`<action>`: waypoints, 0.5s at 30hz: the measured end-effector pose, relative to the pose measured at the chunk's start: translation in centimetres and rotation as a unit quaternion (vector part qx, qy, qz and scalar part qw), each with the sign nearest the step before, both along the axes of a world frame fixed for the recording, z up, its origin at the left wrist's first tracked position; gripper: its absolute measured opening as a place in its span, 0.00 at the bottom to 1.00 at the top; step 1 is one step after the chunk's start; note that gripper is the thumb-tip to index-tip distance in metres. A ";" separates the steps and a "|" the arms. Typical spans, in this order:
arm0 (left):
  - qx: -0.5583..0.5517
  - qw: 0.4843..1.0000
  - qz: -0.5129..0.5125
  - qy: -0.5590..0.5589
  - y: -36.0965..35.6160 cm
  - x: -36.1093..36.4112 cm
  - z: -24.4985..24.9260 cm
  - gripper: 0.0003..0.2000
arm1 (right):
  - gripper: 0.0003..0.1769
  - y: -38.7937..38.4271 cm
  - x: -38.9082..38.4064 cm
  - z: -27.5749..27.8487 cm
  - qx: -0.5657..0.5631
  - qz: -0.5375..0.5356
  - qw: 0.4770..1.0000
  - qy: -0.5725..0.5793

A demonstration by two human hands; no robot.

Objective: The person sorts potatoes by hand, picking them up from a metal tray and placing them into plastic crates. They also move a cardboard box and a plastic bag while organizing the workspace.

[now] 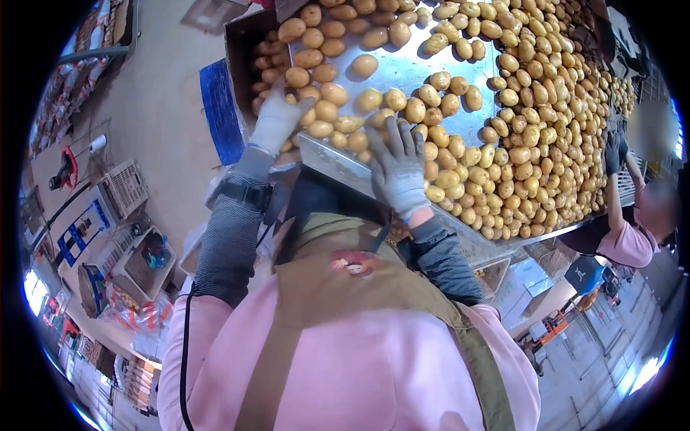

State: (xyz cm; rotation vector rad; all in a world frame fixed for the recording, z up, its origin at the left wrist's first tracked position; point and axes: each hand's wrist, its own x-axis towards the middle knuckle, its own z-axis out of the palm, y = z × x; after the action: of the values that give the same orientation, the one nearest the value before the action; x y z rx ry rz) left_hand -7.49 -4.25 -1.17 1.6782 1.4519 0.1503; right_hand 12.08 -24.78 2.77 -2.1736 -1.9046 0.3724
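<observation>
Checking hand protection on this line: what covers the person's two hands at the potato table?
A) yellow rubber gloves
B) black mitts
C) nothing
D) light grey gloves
D: the left hand and right hand both wear light grey gloves, lying open on the potatoes.

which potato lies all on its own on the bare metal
The tan oval potato in the bare patch of the shiny steel tabletop; no other potato touches it.

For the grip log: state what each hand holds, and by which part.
Nothing is gripped: the left hand and the right hand lie open, fingers spread, on top of loose potatoes.
</observation>
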 end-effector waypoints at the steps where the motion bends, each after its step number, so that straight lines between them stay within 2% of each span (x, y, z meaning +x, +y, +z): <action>1: -0.004 1.000 0.006 -0.016 0.0 0.0 0.1 0.41 | 0.31 0.3 0.0 0.4 -0.008 -0.003 1.000 0.008; 6: -0.101 0.979 0.100 -0.145 0.0 -1.0 1.3 0.32 | 0.29 2.1 -0.6 0.4 0.057 -0.065 0.991 0.102; 9: -0.001 1.000 -0.004 -0.025 -0.7 0.3 0.7 0.29 | 0.23 4.6 -1.6 1.0 0.134 -0.080 0.979 0.131; 12: -0.012 0.999 -0.034 -0.008 0.2 1.6 1.2 0.27 | 0.22 6.3 -1.9 0.2 0.135 -0.046 0.964 0.222; 13: 0.040 0.997 -0.051 0.050 -0.1 1.7 2.0 0.28 | 0.23 6.5 -1.9 0.2 0.129 -0.041 0.960 0.245; 14: 0.063 0.995 -0.066 0.027 -1.0 2.1 3.6 0.27 | 0.24 6.5 -2.1 0.9 0.103 -0.119 0.909 0.386; 15: 0.085 0.993 -0.083 0.005 -2.2 2.4 5.1 0.27 | 0.25 6.4 -2.4 2.0 0.073 -0.194 0.831 0.516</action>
State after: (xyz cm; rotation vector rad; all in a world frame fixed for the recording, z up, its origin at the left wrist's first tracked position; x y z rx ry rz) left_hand -5.09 -6.42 3.92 1.9324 1.3303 0.1797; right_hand 9.67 -18.37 4.72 -1.6096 -0.8346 1.0085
